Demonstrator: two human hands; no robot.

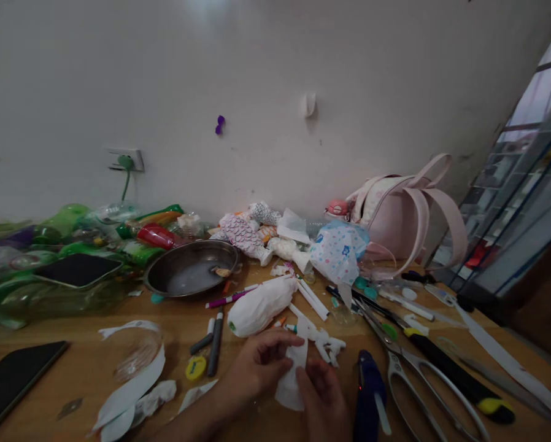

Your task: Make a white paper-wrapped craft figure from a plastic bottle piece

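wooden tabletop (238, 405); fingers (282, 359) pinch thin white paper (291, 390).

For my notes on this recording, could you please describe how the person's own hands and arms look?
Both the left hand and the right hand are bare, with no glove or ring visible. The left forearm shows no sleeve, watch or bracelet. The right forearm is out of view, so its sleeve cannot be told.
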